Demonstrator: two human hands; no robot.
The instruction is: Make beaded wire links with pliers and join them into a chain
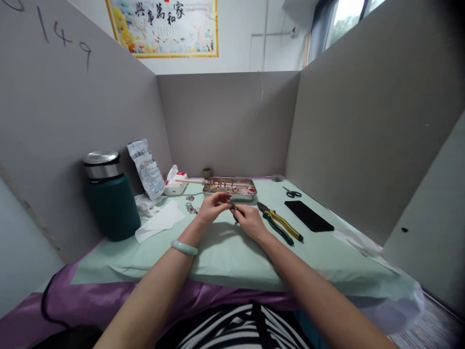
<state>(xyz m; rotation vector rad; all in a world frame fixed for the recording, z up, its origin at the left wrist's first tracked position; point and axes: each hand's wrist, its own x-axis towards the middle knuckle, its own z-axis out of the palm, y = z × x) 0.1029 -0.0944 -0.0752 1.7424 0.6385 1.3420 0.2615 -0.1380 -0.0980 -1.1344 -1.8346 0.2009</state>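
Both my hands meet over the pale green mat (232, 252), just in front of a metal tray (250, 185) of small beads and parts. My left hand (212, 207), with a jade bangle on its wrist, pinches a tiny piece between its fingertips. My right hand (250, 222) is closed round a small dark tool (233, 205) whose tip touches that piece. The piece is too small to name. A few small bead items (190, 206) lie on the mat just left of my left hand.
Yellow-and-green pliers (280, 224), a black phone (308, 215) and small scissors (292, 193) lie to the right. A dark green flask (109, 196), a foil packet (147, 168), tissues (162, 220) and a wooden stick (192, 181) are to the left. Grey partition walls enclose the desk.
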